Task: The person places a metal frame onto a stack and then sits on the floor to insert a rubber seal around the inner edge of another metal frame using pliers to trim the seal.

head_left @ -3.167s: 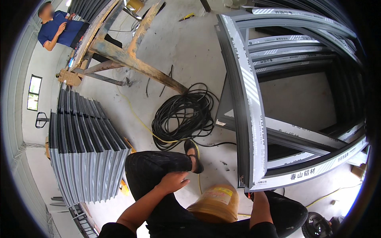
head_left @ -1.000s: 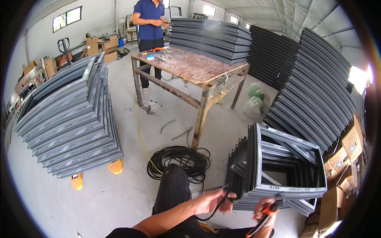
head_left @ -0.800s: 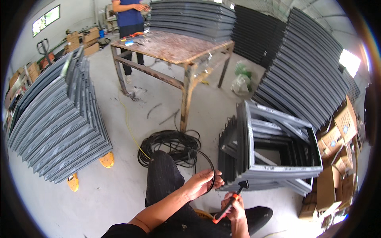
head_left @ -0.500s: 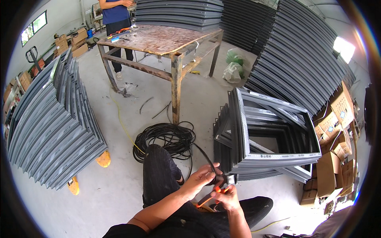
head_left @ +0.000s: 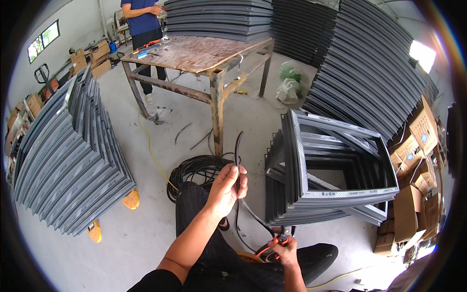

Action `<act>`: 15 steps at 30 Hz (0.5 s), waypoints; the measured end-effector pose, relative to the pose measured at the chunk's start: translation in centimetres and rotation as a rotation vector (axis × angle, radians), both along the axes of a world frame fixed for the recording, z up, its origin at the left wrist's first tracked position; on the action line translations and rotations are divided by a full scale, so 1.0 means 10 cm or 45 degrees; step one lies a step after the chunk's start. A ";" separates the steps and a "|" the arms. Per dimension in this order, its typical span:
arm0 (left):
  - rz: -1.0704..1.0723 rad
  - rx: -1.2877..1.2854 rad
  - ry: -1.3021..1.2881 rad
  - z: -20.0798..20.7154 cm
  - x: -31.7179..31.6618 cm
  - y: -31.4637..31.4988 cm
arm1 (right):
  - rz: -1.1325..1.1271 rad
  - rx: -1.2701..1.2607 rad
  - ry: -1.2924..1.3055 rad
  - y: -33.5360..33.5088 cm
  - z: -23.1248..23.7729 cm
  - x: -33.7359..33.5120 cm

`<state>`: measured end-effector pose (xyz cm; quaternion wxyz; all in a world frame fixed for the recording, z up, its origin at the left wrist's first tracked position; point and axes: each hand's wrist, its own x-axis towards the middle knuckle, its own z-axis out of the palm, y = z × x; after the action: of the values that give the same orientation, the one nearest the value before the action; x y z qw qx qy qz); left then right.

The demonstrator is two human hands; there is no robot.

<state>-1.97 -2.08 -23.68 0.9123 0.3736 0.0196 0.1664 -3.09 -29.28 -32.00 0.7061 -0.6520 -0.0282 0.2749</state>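
Observation:
My left hand (head_left: 226,191) is closed in a pinch on a black, flexible rubber-like strip (head_left: 238,146), whose short free end curves up above the fingers. Below that hand, the strip bends down to the right toward the tool in my other hand. My right hand (head_left: 286,252) grips an orange-handled cutter (head_left: 265,249) over my bent right leg. Its metal head sits beside the strip and is partly hidden, so I cannot tell whether the jaws touch it. A large tangled coil of the same black strip (head_left: 187,170) lies on the floor beyond my left knee.
To my right stand stacked grey rectangular frames (head_left: 348,194), with cardboard boxes (head_left: 406,214) beside them. More frames (head_left: 73,175) are piled at the left on yellow supports (head_left: 130,200). Ahead is a metal-legged table (head_left: 194,56); a person in blue (head_left: 142,19) stands behind it.
My left hand has moved up and left with the strip, and its free end now points upward. The right hand has shifted slightly down and right with the cutter.

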 end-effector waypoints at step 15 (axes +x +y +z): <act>0.066 0.667 0.154 0.01 -0.30 -0.39 | 0.087 1.498 0.557 -0.01 -0.04 0.13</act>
<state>-5.01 -5.98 -23.54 0.7772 0.6055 0.0397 0.1664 -1.78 -29.43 -32.36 0.9269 -0.0816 -0.0504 0.3628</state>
